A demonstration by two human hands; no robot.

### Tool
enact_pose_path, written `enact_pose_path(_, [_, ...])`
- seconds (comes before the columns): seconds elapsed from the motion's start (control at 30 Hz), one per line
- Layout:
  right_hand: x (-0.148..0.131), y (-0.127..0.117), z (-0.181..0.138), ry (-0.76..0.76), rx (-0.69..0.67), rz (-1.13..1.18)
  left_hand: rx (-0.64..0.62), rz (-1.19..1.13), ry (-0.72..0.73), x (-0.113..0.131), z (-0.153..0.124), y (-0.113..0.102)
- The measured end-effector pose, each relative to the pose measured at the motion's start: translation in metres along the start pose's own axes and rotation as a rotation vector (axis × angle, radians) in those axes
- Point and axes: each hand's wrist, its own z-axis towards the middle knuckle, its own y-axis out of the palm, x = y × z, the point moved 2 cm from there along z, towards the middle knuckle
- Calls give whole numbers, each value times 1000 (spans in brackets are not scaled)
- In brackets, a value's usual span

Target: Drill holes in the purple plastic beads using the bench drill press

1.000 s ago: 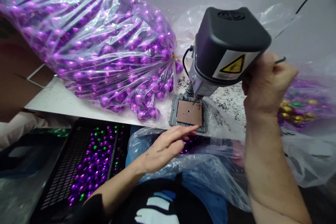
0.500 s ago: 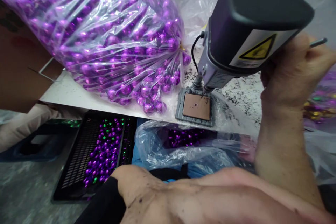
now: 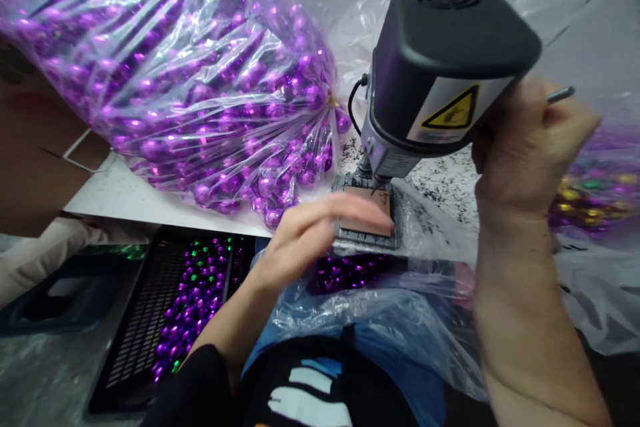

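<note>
My right hand [image 3: 525, 147] is closed round the metal lever [image 3: 560, 95] at the right side of a small bench drill with a black head [image 3: 445, 60]. The bit points down at a brown plate [image 3: 373, 195] on a grey base [image 3: 370, 241]. My left hand [image 3: 310, 233] hovers over the front of that plate with its fingers stretched towards the bit. The fingers are blurred and the thumb is hidden, so I cannot make out whether they hold anything. Just below this hand lies a clear bag of purple beads [image 3: 345, 273] on my lap.
A big clear bag of purple beads [image 3: 190, 80] lies on the white table [image 3: 115, 193], left of the drill. Black flecks [image 3: 440, 187] cover the table behind the plate. A black crate [image 3: 145, 320] with purple and green beads stands lower left. Mixed-colour beads [image 3: 595, 193] lie far right.
My left hand came up out of the lap bag and now reaches over the plate. My right hand has stayed on the lever. The view swung closer and back.
</note>
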Motion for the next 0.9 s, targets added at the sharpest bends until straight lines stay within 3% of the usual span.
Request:
enact_pose_path(0.07, [-2,1,-2,16,-8,9,-83,86,26,-31,54,6])
enact_pose_path(0.2, [-4,1,-3,51,-6,3,-54,545,60,-101,129,13])
enact_pose_path(0.3, [-4,1,-3,64,-15,15,-119,877,51,-132,146,13])
enact_pose_path(0.4, [-4,1,-3,78,-22,36,-156,992,27,-139,145,8])
enact_pose_path(0.5, [-4,1,-3,83,-30,25,-37,779,65,-127,136,0])
enact_pose_path(0.6, [-5,1,-3,81,-22,20,27,302,59,-108,117,-5])
enact_pose_path(0.77, [-3,2,-3,56,-11,-8,-108,-534,-315,-93,67,19])
enact_pose_path(0.9, [-1,2,-1,58,-10,-3,-80,-636,-490,-100,46,48])
